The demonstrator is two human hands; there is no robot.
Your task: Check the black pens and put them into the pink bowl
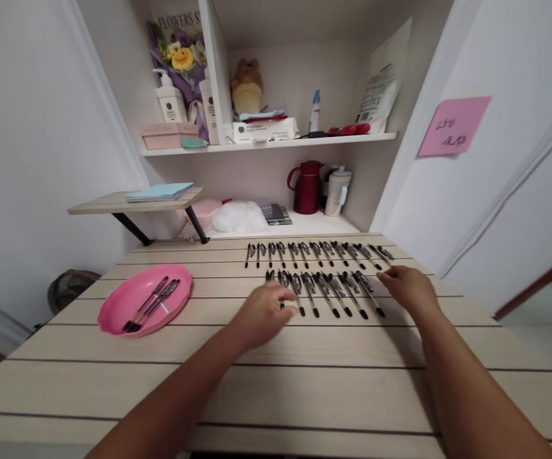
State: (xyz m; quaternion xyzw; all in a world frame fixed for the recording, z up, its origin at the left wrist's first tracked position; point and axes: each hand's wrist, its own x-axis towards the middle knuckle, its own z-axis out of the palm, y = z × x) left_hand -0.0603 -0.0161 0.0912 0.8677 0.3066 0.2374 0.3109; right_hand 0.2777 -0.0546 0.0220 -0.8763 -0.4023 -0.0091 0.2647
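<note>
Two rows of several black pens lie side by side on the striped wooden table (305,376): a far row (319,253) and a near row (333,293). My left hand (261,315) rests at the left end of the near row, fingers curled over a pen there. My right hand (407,288) sits at the right end of the near row, fingertips pinched by the last pen. A pink oval tray (113,312) at the left holds a few more black pens (152,305).
Behind the table is a white alcove with a red jug (306,186), a white mug (337,190), a white cloth and a pink box. A shelf above carries bottles, boxes and a plush toy. A small wooden riser (132,201) holds blue paper. A pink note (452,126) sticks on the right wall.
</note>
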